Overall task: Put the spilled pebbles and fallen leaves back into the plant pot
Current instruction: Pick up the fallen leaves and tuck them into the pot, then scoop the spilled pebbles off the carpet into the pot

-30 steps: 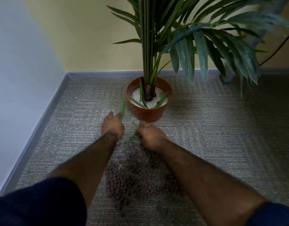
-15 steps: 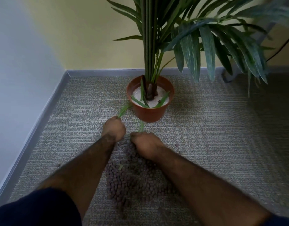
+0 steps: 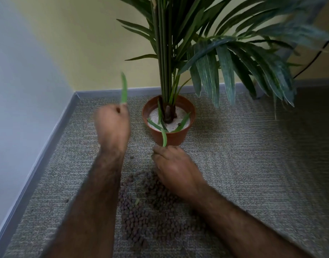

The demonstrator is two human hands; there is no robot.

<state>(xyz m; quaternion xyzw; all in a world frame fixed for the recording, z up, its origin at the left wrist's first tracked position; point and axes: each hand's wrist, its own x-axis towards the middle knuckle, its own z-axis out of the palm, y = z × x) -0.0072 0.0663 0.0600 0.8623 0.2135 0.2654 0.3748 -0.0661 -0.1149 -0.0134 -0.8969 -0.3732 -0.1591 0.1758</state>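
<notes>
left hand (image 3: 112, 125) fisted on raised leaf (image 3: 124, 88) | right hand (image 3: 173, 168) pinching second leaf (image 3: 164, 137) beside terracotta pot (image 3: 168, 135) | step: leaves | next: drop both into pot | pebbles (image 3: 141, 215) on carpet

one pot (image 3: 169, 137), two hands, five loose leaves

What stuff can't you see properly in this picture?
- Head view: pebbles lying under both forearms are hidden, so the pile's full spread is unknown.
- The left hand is motion-blurred; its hold on the leaf is unclear.
- The right hand covers the lower end of its leaf.
- The plant is cut off by the top edge.
- The pot wall hides the filling's depth.
</notes>
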